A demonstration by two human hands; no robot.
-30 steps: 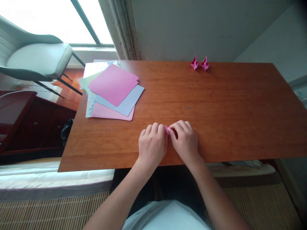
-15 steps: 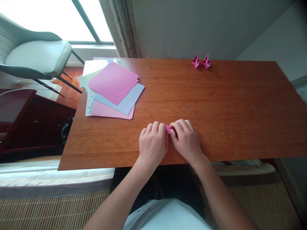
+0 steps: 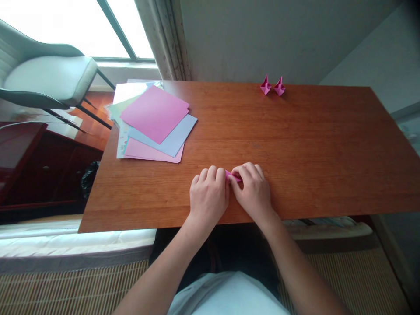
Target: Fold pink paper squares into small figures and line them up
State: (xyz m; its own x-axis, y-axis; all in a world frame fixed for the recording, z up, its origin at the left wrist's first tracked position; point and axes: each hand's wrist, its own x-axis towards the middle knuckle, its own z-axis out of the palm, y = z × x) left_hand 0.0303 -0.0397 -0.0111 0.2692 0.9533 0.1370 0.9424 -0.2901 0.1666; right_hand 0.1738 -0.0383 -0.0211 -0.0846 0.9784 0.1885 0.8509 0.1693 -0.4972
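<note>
Close to the table's front edge, a small folded piece of pink paper [image 3: 233,176] shows between my two hands. My left hand [image 3: 210,188], knuckles up, is closed on its left end and hides that part. The thumb and fingers of my right hand [image 3: 252,186] pinch the other side of it. Only a narrow pink strip is visible, so its folded shape cannot be made out. Two pink folded paper figures [image 3: 265,86] with pointed tips stand side by side at the table's far edge.
On the left of the wooden table [image 3: 311,153] lies a loose stack of pink and blue paper sheets [image 3: 155,113]. Beyond its left edge are a pale chair [image 3: 49,78] and a dark red cabinet [image 3: 42,166]. A curtain [image 3: 164,39] hangs by the window behind.
My right thumb and fingers have shifted slightly left along the pink paper, and more of its pointed right end shows. My left hand stays nearly still.
</note>
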